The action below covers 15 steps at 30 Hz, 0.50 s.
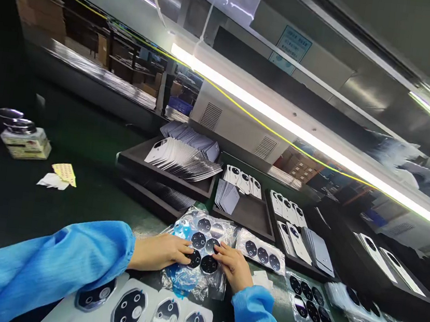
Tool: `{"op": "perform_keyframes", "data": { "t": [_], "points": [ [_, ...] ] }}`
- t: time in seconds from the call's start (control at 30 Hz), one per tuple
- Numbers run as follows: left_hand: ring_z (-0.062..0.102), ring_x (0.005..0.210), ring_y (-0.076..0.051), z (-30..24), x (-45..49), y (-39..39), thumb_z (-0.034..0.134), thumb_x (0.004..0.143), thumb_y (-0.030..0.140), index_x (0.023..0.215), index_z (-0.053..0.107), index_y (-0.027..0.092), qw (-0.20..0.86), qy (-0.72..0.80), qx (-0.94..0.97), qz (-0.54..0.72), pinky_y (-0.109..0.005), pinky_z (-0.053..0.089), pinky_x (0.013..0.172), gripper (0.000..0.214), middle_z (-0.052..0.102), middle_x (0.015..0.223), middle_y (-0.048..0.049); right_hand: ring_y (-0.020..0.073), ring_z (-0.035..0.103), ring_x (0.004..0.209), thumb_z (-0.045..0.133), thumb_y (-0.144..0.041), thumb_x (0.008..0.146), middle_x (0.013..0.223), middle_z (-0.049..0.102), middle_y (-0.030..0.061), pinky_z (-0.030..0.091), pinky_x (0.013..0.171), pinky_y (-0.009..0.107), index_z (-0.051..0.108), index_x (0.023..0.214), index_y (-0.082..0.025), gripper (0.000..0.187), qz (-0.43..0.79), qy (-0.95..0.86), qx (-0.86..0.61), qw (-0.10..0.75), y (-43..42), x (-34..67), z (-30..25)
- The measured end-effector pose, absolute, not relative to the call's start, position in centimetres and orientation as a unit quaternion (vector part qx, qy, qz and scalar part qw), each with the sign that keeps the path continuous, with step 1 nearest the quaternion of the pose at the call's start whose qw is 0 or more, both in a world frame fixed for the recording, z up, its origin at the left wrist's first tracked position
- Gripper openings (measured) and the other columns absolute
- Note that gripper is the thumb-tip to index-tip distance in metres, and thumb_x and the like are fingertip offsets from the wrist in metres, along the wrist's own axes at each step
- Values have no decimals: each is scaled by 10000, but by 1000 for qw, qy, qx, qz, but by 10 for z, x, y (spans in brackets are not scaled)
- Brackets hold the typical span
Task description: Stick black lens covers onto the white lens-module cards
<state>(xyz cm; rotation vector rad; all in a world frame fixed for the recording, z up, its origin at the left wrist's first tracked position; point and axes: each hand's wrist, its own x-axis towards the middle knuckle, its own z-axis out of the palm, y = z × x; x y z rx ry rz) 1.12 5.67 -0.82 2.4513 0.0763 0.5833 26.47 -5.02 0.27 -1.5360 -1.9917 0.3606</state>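
The fingers of the left hand (160, 251) and of the right hand (235, 268) are slightly bent and rest on the pack of black discs (209, 265), which lies directly under them on the surface (88, 200); whether they pinch any disc, I cannot tell. It seems good to press lightly and evenly from both sides, so that the loose clear plastic (207, 287), nearer the person than the fingers, does not wrinkle.

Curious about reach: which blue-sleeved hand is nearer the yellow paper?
Left. The left hand is right of the yellow paper, nearer the camera; the right hand, farther right.
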Motion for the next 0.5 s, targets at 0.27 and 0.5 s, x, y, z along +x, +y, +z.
{"op": "perform_keyframes", "data": {
  "t": [0.27, 0.5],
  "points": [
    [608, 1156, -258, -23, 16, 58, 478, 844, 7, 1088, 696, 220, 179, 19, 968, 176, -336, 495, 954, 390, 681, 1191, -106, 230, 645, 1041, 578, -56, 825, 1112, 699, 64, 519, 887, 411, 708, 999, -225, 275, 101, -769, -606, 177, -28, 262, 9],
    [597, 1168, -276, -26, 16, 57, 460, 855, 1, 1107, 677, 183, 150, 11, 974, 168, -365, 496, 961, 380, 664, 1207, -138, 202, 586, 1049, 569, -312, 922, 1170, 607, 67, 486, 915, 429, 614, 1089, -196, 209, 40, -746, -652, 131, 59, 236, 0]
  ]
}}
